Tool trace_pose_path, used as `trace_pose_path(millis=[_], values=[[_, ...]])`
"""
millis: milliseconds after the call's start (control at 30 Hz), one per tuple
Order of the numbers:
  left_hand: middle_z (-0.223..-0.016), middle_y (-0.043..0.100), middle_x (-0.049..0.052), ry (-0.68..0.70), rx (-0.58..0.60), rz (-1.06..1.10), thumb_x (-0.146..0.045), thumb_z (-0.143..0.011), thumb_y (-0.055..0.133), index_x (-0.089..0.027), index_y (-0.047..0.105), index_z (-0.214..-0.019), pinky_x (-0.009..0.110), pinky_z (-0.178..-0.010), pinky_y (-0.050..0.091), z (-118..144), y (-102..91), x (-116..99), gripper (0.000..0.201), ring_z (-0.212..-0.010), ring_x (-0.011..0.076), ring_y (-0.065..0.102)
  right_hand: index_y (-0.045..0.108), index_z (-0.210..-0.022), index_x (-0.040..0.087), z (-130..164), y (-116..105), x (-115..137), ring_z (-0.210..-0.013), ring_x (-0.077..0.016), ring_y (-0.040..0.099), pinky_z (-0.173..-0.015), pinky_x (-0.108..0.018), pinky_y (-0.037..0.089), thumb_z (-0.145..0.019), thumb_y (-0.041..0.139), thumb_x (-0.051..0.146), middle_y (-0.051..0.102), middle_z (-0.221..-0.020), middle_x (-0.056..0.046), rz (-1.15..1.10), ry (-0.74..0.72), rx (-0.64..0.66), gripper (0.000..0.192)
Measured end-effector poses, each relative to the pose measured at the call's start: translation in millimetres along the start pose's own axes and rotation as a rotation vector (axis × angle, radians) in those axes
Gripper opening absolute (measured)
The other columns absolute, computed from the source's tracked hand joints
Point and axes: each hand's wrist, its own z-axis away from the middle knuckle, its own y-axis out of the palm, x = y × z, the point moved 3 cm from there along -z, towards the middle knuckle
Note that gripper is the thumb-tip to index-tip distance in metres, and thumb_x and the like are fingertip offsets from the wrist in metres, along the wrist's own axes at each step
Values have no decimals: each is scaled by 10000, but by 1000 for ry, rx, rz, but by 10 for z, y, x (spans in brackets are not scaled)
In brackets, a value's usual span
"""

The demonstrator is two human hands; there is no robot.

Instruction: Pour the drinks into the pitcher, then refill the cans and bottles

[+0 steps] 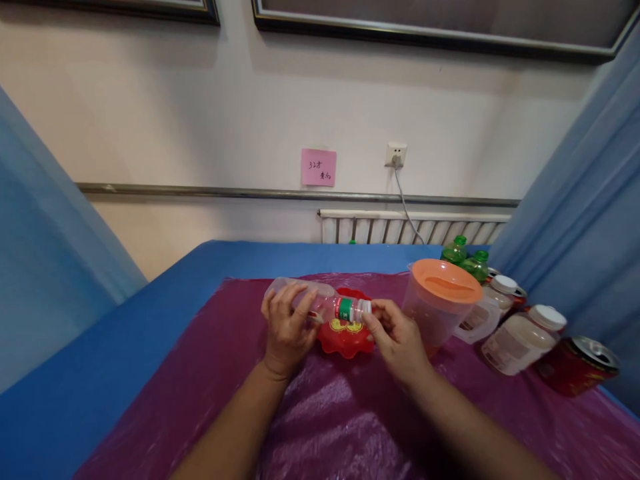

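1. Over the red scalloped dish [345, 337], near the middle of the purple plastic sheet [310, 413], a small clear bottle [320, 303] is held almost on its side. Its body is wrapped by the left hand [285, 327], and its white cap [365, 307] is pinched by the fingertips of the right hand [395, 337]. Both hands are closed on the bottle; neither is free.

2. Should the cap be loosened while the bottle lies this flat, whatever liquid is inside could run out at the neck. Part of the neck appears to sit past the dish's rim, so some could land on the sheet rather than in the dish.

3. A soft, thin-walled bottle is likely to be squeezed by a firm left grip, and a spurt could be forced out as the seal breaks.

4. The cap is small and held only at the fingertips, so it could be dropped and roll away across the slick sheet.

5. Just beside the right hand stands the pitcher with an orange lid [440, 303]. It could be knocked by the right wrist or elbow if the twist is made with a wide swing.

6. Behind and to the right, the white-capped jars [520, 340], the red can [580, 367] and the green bottles [465, 257] are crowded together, some lying on their sides, and could be set rolling by a bumped pitcher.

7. The sheet is wrinkled and glossy, so the light dish could slide if it is pressed by the bottle.
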Motion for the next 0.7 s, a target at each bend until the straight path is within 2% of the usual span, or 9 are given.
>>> trace_pose_path(millis=[167,400,600,700], values=[[-1249,660,118,119,-19,-44,-208,-841,659,-299,583,-1337,561,-1139,326,-3,15,-24,509,-1195,307,600,653,-1044,203,9,36,-56,-737,-147,677,-657,-244,526,-961,619,439,718,-860,-20,-86,-8,2,252],[-1254,638,118,136,7,-55,-206,-846,662,-281,573,-1325,550,-1127,349,5,26,-24,493,-1201,298,583,636,-1083,224,36,55,-172,-773,-156,682,-685,-261,536,-964,632,386,733,-936,-30,-84,-42,-4,201],[-1284,626,119,78,101,0,-234,-862,637,-267,534,-1366,531,-1143,326,29,48,-4,515,-1225,290,569,567,-1258,246,50,-23,-104,-935,-179,684,-858,-322,552,-949,653,287,702,-1095,-55,109,-287,21,323],[-1293,629,115,47,146,26,-258,-862,641,-262,539,-1365,526,-1150,312,34,62,6,513,-1235,292,563,525,-1308,248,51,-80,-65,-1005,-195,669,-895,-344,548,-957,629,252,672,-1141,-73,193,-389,11,366]])
